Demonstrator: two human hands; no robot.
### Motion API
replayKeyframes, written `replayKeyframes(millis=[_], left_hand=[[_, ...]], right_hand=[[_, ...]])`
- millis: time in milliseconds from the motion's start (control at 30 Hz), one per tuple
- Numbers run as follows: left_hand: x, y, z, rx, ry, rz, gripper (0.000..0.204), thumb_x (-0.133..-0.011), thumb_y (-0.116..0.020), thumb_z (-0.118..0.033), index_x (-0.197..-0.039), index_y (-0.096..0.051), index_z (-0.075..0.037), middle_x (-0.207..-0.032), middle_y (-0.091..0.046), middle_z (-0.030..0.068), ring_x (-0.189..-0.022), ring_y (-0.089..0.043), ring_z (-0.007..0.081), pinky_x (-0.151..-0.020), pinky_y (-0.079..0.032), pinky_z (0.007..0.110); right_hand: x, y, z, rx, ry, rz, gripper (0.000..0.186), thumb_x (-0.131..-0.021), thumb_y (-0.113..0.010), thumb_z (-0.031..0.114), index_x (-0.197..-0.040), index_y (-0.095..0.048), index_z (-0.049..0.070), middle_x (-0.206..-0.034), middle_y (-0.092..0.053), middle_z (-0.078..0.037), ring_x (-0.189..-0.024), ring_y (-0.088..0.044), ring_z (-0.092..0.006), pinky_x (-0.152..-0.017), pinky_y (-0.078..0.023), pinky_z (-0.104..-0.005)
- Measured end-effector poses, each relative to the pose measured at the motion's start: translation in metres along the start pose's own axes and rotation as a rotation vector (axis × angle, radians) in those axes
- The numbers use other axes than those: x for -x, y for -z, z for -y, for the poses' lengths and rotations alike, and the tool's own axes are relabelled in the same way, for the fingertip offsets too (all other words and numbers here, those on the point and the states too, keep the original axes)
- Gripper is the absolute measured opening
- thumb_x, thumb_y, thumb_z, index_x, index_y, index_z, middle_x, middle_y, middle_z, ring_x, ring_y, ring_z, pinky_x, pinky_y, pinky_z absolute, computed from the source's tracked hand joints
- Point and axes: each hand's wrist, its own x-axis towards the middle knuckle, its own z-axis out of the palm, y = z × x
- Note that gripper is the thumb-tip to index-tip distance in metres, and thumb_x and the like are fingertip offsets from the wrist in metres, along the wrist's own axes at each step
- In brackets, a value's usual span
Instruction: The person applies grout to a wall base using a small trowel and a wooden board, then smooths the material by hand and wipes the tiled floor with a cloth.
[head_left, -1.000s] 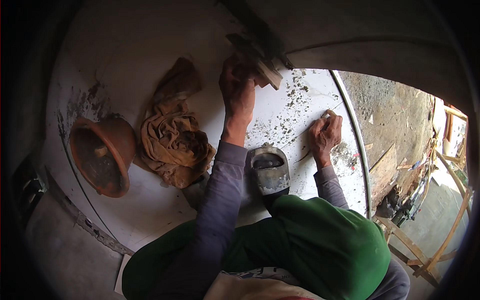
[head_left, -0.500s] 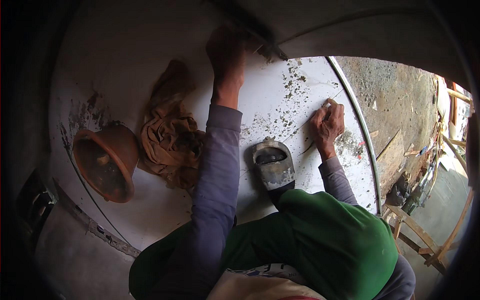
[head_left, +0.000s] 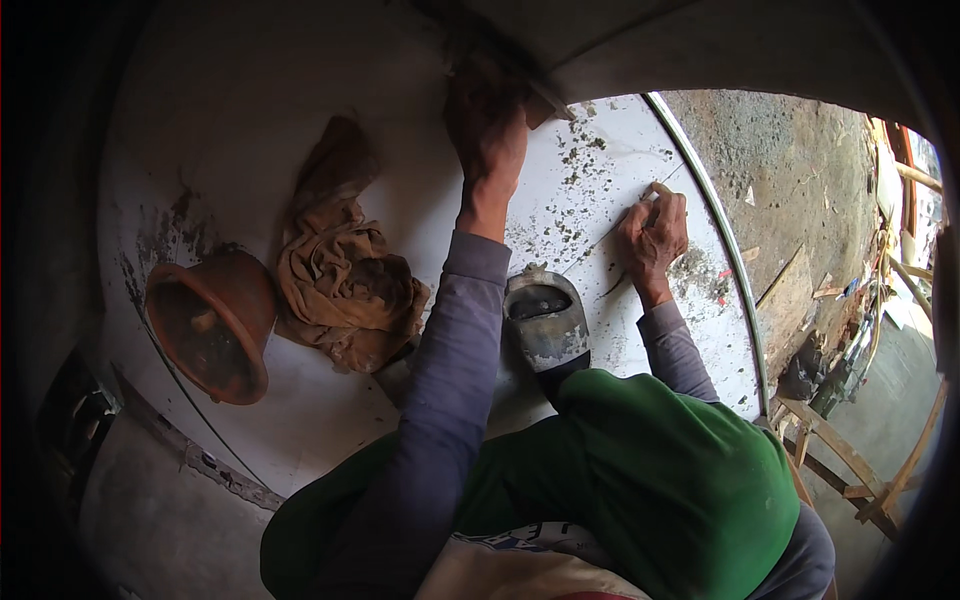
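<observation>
My left hand (head_left: 490, 130) reaches far forward into shadow, its fingers closed beside the dark lower edge (head_left: 515, 65) of an overhanging surface. A flat, straight-edged piece (head_left: 543, 106) shows by its fingertips; its kind is too dark to make out. Farther right, my right hand (head_left: 655, 235) rests on the white sheet (head_left: 620, 140) with curled fingers. Whatever small thing lies in those fingers, if any, is hidden. Dark crumbs (head_left: 575, 170) are scattered over the sheet between the hands. Left of my left forearm lies a crumpled brown cloth (head_left: 345, 270).
A reddish-brown bucket (head_left: 215, 325) lies tilted at the left, with something small inside. My worn grey shoe (head_left: 548, 335) stands on the sheet between my arms. Rough ground (head_left: 780, 180) with wood scraps borders the sheet's right rim, and a wooden frame (head_left: 840, 450) stands at lower right.
My left hand has moved right and a little toward me along the dark edge. The near part of the brown cloth looks shifted slightly right. My right hand stays almost where it was.
</observation>
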Motion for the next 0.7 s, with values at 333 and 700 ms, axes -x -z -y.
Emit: replayKeyframes(millis=[333, 700], left_hand=[[-0.041, 0.027, -0.073, 0.066, 0.013, 0.003, 0.019, -0.098, -0.068, -0.012, -0.113, -0.072, 0.000, -0.111, -0.072, 0.0073, -0.098, -0.069, 0.0200, -0.081, -0.058, 0.036], [0.014, 0.015, -0.001, 0.015, 0.127, -0.044, 0.025, -0.097, -0.074, -0.011, -0.119, -0.067, -0.001, -0.105, -0.071, 0.0041, -0.086, -0.065, 0.0155, -0.073, -0.054, 0.033]], right_hand=[[0.000, 0.003, 0.001, -0.002, 0.000, 0.013, 0.036, -0.086, -0.068, 0.006, -0.121, -0.068, 0.011, -0.098, -0.063, -0.011, -0.084, -0.067, -0.0321, -0.071, -0.055, -0.0439], [0.000, 0.003, 0.009, -0.030, -0.010, 0.019, 0.035, -0.086, -0.071, 0.008, -0.120, -0.068, 0.011, -0.095, -0.062, -0.008, -0.082, -0.067, -0.0286, -0.069, -0.055, -0.0426]])
